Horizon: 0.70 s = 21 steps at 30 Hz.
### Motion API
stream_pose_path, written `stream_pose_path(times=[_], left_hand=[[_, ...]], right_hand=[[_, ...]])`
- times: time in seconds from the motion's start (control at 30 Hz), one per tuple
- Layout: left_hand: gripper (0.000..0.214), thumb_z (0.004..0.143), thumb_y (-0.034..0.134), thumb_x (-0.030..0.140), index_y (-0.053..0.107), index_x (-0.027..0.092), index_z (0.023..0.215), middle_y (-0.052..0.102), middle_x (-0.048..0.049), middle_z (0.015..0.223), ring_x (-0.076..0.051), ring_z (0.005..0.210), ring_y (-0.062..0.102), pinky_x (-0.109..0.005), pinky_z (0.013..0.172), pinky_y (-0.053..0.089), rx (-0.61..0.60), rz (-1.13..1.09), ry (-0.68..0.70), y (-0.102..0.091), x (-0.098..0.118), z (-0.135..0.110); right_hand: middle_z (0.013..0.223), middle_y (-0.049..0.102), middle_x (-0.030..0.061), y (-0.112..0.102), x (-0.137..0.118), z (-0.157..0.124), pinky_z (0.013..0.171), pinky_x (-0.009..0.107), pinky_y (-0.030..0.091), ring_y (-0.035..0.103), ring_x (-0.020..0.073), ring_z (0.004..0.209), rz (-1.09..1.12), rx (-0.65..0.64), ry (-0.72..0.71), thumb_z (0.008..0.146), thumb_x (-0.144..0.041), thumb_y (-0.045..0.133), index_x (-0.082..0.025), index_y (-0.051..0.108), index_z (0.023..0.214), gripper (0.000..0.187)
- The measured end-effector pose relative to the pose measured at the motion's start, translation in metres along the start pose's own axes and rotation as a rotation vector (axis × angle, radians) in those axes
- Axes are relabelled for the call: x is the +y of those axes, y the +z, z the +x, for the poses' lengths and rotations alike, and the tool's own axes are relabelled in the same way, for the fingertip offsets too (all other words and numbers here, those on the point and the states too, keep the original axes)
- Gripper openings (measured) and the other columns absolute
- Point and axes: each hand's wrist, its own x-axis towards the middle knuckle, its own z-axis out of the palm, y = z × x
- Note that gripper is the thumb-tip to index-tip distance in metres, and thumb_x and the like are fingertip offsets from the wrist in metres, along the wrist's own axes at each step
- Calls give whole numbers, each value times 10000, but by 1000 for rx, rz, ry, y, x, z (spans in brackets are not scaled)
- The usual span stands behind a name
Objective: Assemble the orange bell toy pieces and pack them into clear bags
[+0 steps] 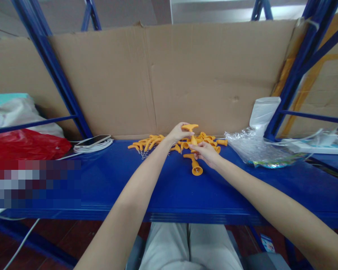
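Note:
My left hand is closed on an orange plastic T-shaped handle, held just above the blue shelf. Directly beneath it, an orange cone-shaped piece is pinched in the fingers of my right hand. Whether the two pieces touch is hard to make out. In front of my right hand lies a joined orange piece, a T-shaped top on a flared cone with a small metal hook inside. Behind my hands is a pile of loose orange cones. To the left lie several orange handles with thin metal chains.
The blue shelf is backed by a cardboard sheet between blue posts. Clear plastic bags and a white power strip lie right. At left are a coiled white cable and a red plastic bag.

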Motion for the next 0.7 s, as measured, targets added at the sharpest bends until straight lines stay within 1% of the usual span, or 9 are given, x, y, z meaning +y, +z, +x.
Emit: stream_pose_path(times=[0.07,0.13,0.2,0.3,0.4,0.47,0.57,0.7], left_hand=[[388,608,700,24,479,138,906,590,21,723,-76,601,568,-302,714,467,-2,5,-5,0,0,0],[390,611,694,19,477,139,912,591,25,712,-69,574,559,-289,687,470,2,4,-21,-1,-1,1],[393,611,688,11,476,139,916,590,30,706,-61,561,554,-273,666,471,7,-2,-30,-1,0,1],[396,608,690,11,479,137,920,591,28,715,-62,575,561,-274,678,475,11,2,-27,-1,1,-1],[406,617,694,26,478,134,944,597,19,728,-74,599,571,-289,698,477,11,16,-20,0,3,-2],[410,617,698,31,476,135,945,594,24,722,-71,613,569,-277,696,475,0,26,-18,0,3,-2],[411,605,712,41,476,140,926,586,31,723,-66,636,563,-255,684,470,-16,39,-1,0,2,-1],[408,592,719,50,480,140,910,573,31,720,-67,621,548,-273,695,463,-11,49,6,-2,-1,2]], right_hand=[[508,557,-31,0,-2,-2,412,194,434,536,83,424,9,6,24,812,-132,611,-184,417,653,257],[542,576,-20,-1,-3,-3,424,211,454,586,108,461,41,-31,37,849,-150,564,-173,457,696,188],[550,573,-20,-1,-3,-3,420,209,450,581,102,451,74,-71,33,883,-168,514,-163,486,715,170],[532,556,-26,-1,0,0,398,181,413,517,64,408,97,-103,9,898,-176,484,-155,491,689,211],[478,511,-55,-1,5,4,362,163,362,451,47,379,59,-73,-37,828,-186,593,-172,457,660,217],[454,499,-66,-1,7,5,347,163,340,421,44,365,8,-31,-65,761,-190,666,-189,419,642,275],[458,520,-62,-1,7,5,352,170,355,439,50,367,-23,5,-69,723,-171,686,-202,382,630,320],[457,530,-57,-1,4,2,367,184,395,480,65,368,-71,30,-69,721,-147,674,-202,390,619,307]])
